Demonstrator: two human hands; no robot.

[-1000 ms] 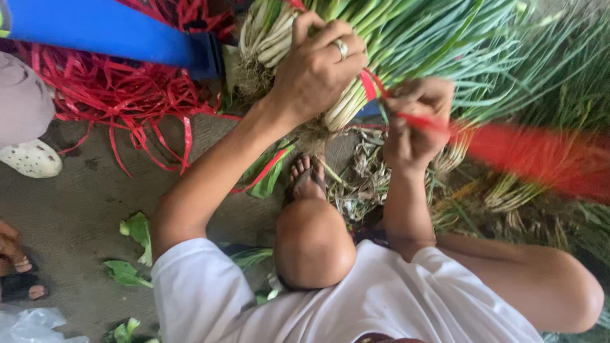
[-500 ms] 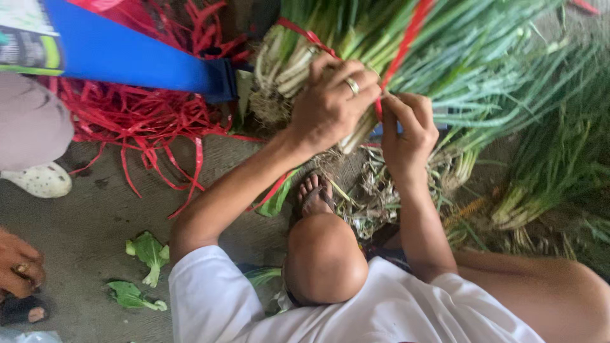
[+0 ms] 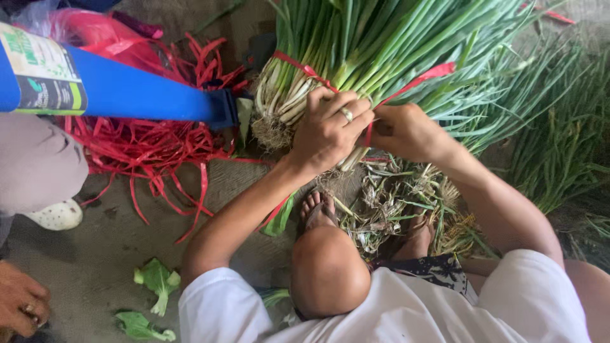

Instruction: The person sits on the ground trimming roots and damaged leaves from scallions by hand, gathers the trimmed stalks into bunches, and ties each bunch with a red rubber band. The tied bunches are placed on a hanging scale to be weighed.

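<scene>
Green leaf scraps (image 3: 152, 279) litter the grey concrete floor (image 3: 82, 260).

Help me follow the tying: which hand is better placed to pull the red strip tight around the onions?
Right, probably. The right hand already pinches the red strip that runs up from its fingers. The left hand is wrapped over the white stems of the spring onion bunch, steadying it.

Scallion bundle (image 3: 381, 51): leaf tips cut off by top edge. Red strip (image 3: 305, 68): run under left hand (image 3: 327, 133) hidden, knot perhaps there, cannot tell. Right hand (image 3: 410, 130): fingers hidden behind left hand. Blue tube (image 3: 146, 95): left end out of frame. Second person's hand (image 3: 19, 305), bottom-left corner of floor (image 3: 76, 267): cut off by left edge.
</scene>
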